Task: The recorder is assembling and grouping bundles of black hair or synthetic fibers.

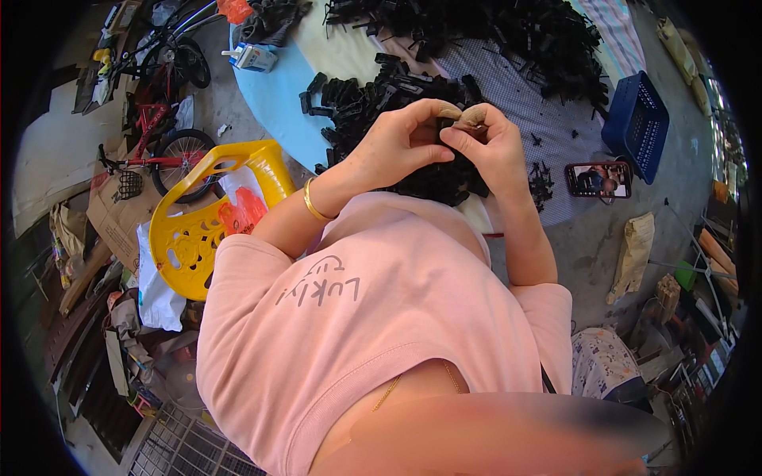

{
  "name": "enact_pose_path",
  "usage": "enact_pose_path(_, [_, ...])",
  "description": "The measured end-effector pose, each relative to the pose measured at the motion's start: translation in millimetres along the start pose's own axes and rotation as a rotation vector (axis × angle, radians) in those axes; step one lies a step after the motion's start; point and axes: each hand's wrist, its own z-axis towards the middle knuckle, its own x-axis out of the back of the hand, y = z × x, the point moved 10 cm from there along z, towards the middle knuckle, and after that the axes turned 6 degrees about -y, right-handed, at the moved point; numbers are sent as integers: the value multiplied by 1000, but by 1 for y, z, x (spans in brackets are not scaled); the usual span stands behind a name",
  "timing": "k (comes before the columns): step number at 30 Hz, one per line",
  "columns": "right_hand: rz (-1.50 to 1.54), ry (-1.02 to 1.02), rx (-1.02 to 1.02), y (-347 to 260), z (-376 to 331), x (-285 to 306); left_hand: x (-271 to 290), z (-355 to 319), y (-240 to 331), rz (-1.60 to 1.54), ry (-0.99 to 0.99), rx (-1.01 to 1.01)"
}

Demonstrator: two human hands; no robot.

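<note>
My left hand (403,143) and my right hand (490,149) meet above a pile of small black plastic parts (361,107). Thumbs and index fingers are bent into a pinch, and the fingertips of both hands nearly touch. Tan coverings (474,117) wrap the index fingertips. Whatever lies between the fingers is dark and mostly hidden against the black pile behind it. A gold bangle (314,201) circles my left wrist. Farther off, a larger heap of thin black pieces (524,40) spreads over the patterned cloth (496,83).
To the right stand a dark blue plastic basket (635,131) and a phone (599,180) on a holder. At the left are a yellow plastic chair (178,246) with a red bag (244,211), and a red bicycle (151,131). A blue-white carton (254,57) sits on the cloth's left edge.
</note>
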Motion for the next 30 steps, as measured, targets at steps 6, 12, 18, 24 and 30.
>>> enact_pose_path(6, [287, -87, -144, 13, -6, -11, 17, 0, -13, -188, 135, 38])
enact_pose_path(12, [142, -80, -160, 8, -7, -12, 20, -2, -8, -106, 174, -4])
enact_pose_path(18, [141, -36, -106, 13, -7, -14, 18, -6, -5, 38, 188, -69])
enact_pose_path(24, [53, -222, -151, 35, 9, -10, 24, -8, 9, 493, 238, -185])
enact_pose_path(30, [-1216, 420, -137, 75, 51, 153, 75, -10, -7, 1098, 439, 45])
